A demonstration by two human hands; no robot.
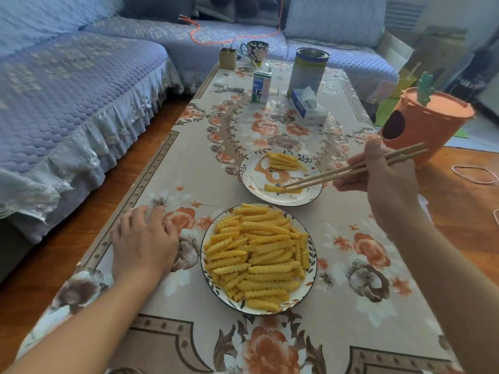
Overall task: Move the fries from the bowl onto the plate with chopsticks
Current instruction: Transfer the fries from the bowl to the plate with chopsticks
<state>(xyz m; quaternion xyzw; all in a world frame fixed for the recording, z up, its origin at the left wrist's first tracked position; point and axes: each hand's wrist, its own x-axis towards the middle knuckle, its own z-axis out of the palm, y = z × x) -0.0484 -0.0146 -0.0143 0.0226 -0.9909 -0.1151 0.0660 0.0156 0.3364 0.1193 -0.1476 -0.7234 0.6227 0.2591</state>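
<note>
on the plate (pixel 313 197), chopsticks (pixel 351 170) pinch a fry (pixel 272 188) lying left-right.

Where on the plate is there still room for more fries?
The plate has bare room across its left side and middle, between the small pile of fries at the far rim and the single fry held at the chopsticks tips near the front. The right hand crowds the plate's right edge.
</note>
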